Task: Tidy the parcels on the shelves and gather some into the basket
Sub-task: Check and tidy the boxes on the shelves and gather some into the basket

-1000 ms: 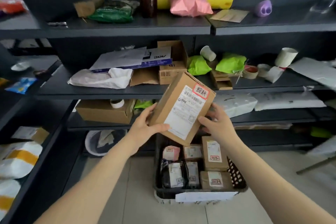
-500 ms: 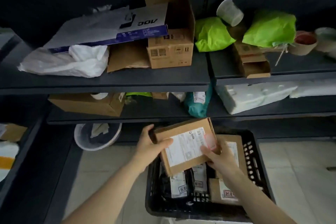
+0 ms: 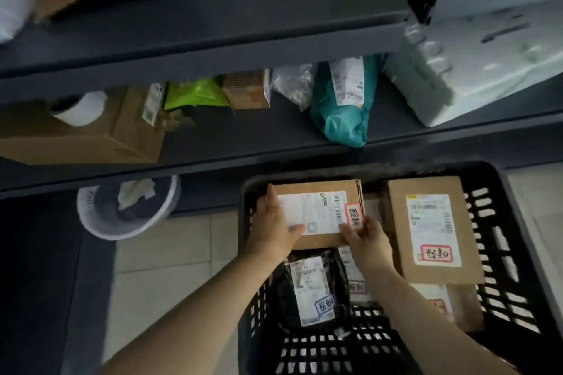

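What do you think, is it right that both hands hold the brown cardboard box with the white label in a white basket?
Not quite. In the head view, the left hand and right hand hold the brown cardboard box with the white label in a black plastic basket, not a white one.

Both hands on a small box (image 3: 320,213) inside the black basket (image 3: 502,253): left hand (image 3: 271,222) grips its left edge, right hand (image 3: 367,237) pinches the near right corner. Bigger box (image 3: 432,228) just beside it, teal bag (image 3: 344,109) on the shelf (image 3: 243,137) above.
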{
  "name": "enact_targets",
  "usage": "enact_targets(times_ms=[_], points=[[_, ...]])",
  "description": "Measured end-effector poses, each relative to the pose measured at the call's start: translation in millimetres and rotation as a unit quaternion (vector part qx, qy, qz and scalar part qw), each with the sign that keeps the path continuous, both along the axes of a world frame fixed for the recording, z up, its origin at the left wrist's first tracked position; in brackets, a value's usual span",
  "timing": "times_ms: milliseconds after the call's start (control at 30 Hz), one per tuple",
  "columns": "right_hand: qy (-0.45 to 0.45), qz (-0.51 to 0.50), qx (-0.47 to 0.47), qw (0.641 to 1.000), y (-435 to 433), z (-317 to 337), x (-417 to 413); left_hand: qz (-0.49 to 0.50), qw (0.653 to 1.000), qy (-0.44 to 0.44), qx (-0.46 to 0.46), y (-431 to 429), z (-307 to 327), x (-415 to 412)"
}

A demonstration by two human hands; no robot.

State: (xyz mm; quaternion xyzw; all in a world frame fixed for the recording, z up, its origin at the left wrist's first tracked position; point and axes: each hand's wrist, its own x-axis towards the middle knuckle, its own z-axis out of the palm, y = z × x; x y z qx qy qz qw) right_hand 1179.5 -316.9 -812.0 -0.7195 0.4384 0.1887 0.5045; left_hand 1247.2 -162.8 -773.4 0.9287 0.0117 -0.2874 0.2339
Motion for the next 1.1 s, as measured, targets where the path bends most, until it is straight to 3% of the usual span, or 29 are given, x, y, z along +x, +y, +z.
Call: enact_targets(times_ms=[233,500,700,833,1000,1100], points=[[0.010,0.038,-0.035,0.999,25,-30,10,-0.179,0.975,-0.002,0.133,13,-46,-2],[-0.014,0.103,-0.057,0.993,35,-37,9,-0.349,0.882,-0.094,0.301,24,-68,-6],[0.025,0.204,-0.097,0.974,17,-17,7,-0.377,0.867,-0.149,0.290,37,-49,-13],[0.003,0.253,-0.124,0.959,8,25,-4,-0.357,0.891,-0.151,0.237,42,10,-26],[-0.058,0.378,-0.161,0.910,9,106,-3,-0.275,0.918,-0.130,0.256,68,107,-56],[-0.084,0.510,-0.229,0.825,20,168,5,-0.224,0.926,-0.105,0.287,96,171,-80]])
